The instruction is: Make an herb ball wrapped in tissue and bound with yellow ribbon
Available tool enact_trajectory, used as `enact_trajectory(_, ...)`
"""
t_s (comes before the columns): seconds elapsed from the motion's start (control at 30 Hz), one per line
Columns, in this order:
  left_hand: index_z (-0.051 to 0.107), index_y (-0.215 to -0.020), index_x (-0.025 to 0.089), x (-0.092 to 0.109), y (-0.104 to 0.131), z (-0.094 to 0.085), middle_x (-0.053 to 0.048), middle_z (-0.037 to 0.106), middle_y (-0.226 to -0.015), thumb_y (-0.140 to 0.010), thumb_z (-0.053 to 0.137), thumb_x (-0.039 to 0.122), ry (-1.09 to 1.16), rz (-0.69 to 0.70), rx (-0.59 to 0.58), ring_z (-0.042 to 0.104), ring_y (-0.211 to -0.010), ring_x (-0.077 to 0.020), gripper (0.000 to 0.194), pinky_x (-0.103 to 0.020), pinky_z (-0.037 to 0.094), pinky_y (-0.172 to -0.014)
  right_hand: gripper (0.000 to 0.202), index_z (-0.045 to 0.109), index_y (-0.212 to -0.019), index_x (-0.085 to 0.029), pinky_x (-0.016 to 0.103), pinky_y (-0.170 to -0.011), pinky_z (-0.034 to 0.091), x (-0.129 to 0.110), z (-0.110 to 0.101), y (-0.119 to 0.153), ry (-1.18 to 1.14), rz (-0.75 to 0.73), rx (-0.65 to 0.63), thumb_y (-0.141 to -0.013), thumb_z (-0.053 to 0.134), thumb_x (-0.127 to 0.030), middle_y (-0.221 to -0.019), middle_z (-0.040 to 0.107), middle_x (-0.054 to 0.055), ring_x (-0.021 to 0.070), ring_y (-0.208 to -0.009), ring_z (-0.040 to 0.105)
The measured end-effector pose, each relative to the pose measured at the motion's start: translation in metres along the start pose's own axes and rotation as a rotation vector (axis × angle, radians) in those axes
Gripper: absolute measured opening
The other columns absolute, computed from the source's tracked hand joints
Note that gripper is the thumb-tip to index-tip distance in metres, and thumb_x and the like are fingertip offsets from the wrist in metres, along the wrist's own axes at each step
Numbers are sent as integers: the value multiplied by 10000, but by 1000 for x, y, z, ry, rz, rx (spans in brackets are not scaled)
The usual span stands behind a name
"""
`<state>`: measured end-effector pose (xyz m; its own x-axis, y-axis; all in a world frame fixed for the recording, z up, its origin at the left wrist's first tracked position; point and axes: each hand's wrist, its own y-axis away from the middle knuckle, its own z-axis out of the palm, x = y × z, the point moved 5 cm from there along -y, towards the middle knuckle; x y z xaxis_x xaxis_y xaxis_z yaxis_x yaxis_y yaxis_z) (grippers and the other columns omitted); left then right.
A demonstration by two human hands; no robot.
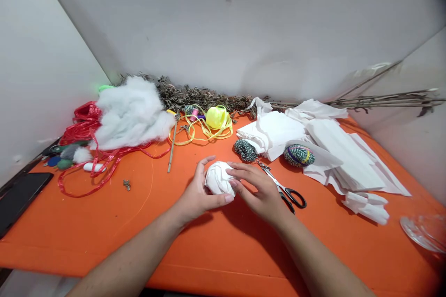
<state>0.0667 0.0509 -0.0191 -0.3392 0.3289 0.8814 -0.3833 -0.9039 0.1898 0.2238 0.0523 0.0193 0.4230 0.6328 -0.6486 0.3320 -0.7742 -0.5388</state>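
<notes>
Between my two hands, above the front middle of the orange table, is a white ball of crumpled tissue paper [220, 178]. My left hand [200, 192] cups it from the left, thumb along its lower side. From the right, my right hand [256, 188] presses its fingertips onto the ball. Just beyond the right hand lie scissors [291, 193] with black handles, partly hidden by that hand. A dark green-and-white yarn skein [245, 150] sits behind them, and a yarn-wrapped ball [298, 155] with yellow and purple strands rests to the right.
White paper sheets [348, 153] are stacked at the right, near a clear glass [423, 232]. White stuffing [132, 113] and red ribbon [87, 123] lie left, beyond a black phone [24, 197]. Yellow ribbon [216, 118] and dried twigs [195, 95] line the back wall.
</notes>
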Motion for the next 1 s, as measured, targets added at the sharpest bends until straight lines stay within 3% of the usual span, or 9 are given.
enact_trajectory(0.13,381,-1332,284,3,1,0,-64,575,-1242,-758,798,232,-146,106,57,599,-1021,-172,711,-281,487,-884,276,680,-1165,-245,339,-935,560,1,1,2,-55,68,79,-897,660,-184,-1150,732,72,196,-1080,684)
enact_trajectory(0.33,412,-1326,270,7,6,6,-57,590,-1209,-862,691,275,-235,162,7,590,-1015,-166,542,-265,485,-883,316,683,-1181,-248,332,-878,583,-6,3,2,-53,57,152,-876,682,-163,-1102,741,72,194,-992,705)
enact_trajectory(0.53,431,-1308,253,4,4,1,-58,598,-1177,-914,604,365,-250,119,57,605,-966,-174,445,-276,503,-844,272,704,-1136,-225,323,-864,585,-10,7,4,-22,27,158,-884,658,-132,-1107,719,101,199,-1016,697)
enact_trajectory(0.7,453,-1284,249,2,1,-5,-60,608,-1183,-894,604,333,-248,129,141,601,-1016,-202,426,-301,506,-856,292,674,-1149,-222,327,-856,581,-14,9,6,6,28,192,-869,675,-137,-1052,726,85,198,-978,695)
enact_trajectory(1.0,577,-1134,193,2,0,-6,-31,658,-966,-825,639,274,-164,89,219,611,-829,-169,325,-251,502,-708,324,693,-1148,-226,359,-804,594,-22,16,15,112,-69,187,-861,651,-82,-1097,679,125,219,-964,688)
